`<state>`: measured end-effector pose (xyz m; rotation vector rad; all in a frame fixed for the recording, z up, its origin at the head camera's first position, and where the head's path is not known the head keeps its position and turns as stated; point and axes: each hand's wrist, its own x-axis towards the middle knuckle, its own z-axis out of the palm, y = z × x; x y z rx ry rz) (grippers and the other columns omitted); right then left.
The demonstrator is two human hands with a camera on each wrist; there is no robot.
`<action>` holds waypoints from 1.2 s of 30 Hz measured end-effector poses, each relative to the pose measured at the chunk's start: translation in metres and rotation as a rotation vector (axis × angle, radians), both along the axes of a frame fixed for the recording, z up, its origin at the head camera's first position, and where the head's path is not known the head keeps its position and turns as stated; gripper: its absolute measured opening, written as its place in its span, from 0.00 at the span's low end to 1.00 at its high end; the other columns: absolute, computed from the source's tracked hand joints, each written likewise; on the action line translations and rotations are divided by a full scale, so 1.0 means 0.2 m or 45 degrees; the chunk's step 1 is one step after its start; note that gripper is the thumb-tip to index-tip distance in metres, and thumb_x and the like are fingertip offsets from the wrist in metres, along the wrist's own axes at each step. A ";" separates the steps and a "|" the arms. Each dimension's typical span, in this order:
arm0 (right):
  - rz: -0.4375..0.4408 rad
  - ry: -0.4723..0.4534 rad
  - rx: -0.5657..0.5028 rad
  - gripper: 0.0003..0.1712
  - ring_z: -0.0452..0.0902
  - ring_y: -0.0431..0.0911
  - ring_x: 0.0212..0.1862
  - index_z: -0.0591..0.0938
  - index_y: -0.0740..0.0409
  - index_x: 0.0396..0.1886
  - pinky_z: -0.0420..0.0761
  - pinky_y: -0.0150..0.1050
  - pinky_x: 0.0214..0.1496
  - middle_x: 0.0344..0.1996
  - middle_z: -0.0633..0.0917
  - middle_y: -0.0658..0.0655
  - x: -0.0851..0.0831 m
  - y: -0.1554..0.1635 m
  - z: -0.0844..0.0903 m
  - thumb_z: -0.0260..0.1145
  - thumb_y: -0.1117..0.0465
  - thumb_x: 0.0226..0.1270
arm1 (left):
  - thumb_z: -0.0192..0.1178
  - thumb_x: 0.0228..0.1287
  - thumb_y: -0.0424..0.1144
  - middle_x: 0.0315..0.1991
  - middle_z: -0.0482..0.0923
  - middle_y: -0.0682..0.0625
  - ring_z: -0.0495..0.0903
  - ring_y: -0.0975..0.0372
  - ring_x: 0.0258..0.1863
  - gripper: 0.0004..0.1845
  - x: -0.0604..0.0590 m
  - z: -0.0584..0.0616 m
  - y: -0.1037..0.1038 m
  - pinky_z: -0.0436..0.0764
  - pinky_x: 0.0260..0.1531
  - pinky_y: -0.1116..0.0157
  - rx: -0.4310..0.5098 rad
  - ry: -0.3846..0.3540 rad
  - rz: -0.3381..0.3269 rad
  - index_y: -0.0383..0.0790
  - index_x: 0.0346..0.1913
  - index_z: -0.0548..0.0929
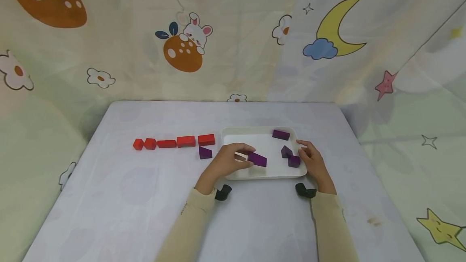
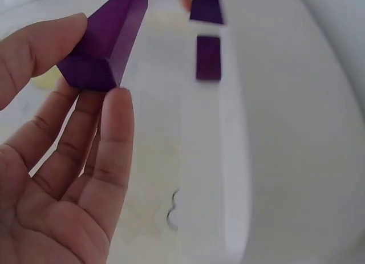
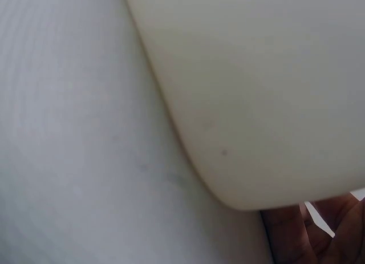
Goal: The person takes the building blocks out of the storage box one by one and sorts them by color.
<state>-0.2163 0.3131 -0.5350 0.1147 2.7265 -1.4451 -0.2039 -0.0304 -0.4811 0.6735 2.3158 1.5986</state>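
Observation:
My left hand (image 1: 228, 159) pinches a long purple block (image 1: 257, 159) between thumb and fingertips, above the white tray (image 1: 251, 176). In the left wrist view this block (image 2: 94, 73) points away from the palm and shows an angled end. My right hand (image 1: 315, 164) is at the tray's right edge, fingers loosely bent, fingertips close to a purple block (image 1: 294, 161); contact is unclear. Another small purple block (image 1: 286, 151) lies against that one, and an oblong purple block (image 1: 280, 134) lies near the tray's back. The right wrist view shows mostly the tray's outer side, with the right hand (image 3: 319, 232) partly hidden.
Left of the tray, several red blocks (image 1: 166, 144) form a row on the white-covered table (image 1: 120, 197). One purple block (image 1: 205, 153) sits just in front of the row's right end. A patterned cloth (image 1: 236, 60) hangs behind the table.

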 end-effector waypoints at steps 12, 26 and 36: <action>0.005 0.006 0.018 0.26 0.78 0.68 0.66 0.71 0.60 0.80 0.83 0.46 0.61 0.67 0.79 0.78 0.01 0.01 0.01 0.53 0.59 0.89 | 0.77 0.66 0.31 0.63 0.84 0.40 0.89 0.47 0.53 0.24 0.06 0.06 -0.51 0.89 0.55 0.55 -0.033 -0.121 0.409 0.39 0.65 0.87; 0.008 -0.011 -0.005 0.26 0.78 0.65 0.65 0.70 0.60 0.80 0.77 0.26 0.51 0.67 0.79 0.78 0.02 0.00 0.03 0.54 0.60 0.89 | 0.71 0.74 0.35 0.69 0.79 0.35 0.77 0.39 0.69 0.26 0.08 -0.03 -0.90 0.82 0.65 0.42 -0.288 -0.137 0.603 0.38 0.72 0.82; 0.019 0.013 -0.016 0.26 0.79 0.63 0.62 0.70 0.62 0.80 0.75 0.22 0.48 0.65 0.80 0.79 0.01 -0.01 0.02 0.53 0.62 0.89 | 0.71 0.71 0.32 0.68 0.81 0.34 0.75 0.39 0.71 0.24 0.01 -0.14 -0.91 0.73 0.71 0.36 -0.384 -0.204 0.587 0.37 0.69 0.84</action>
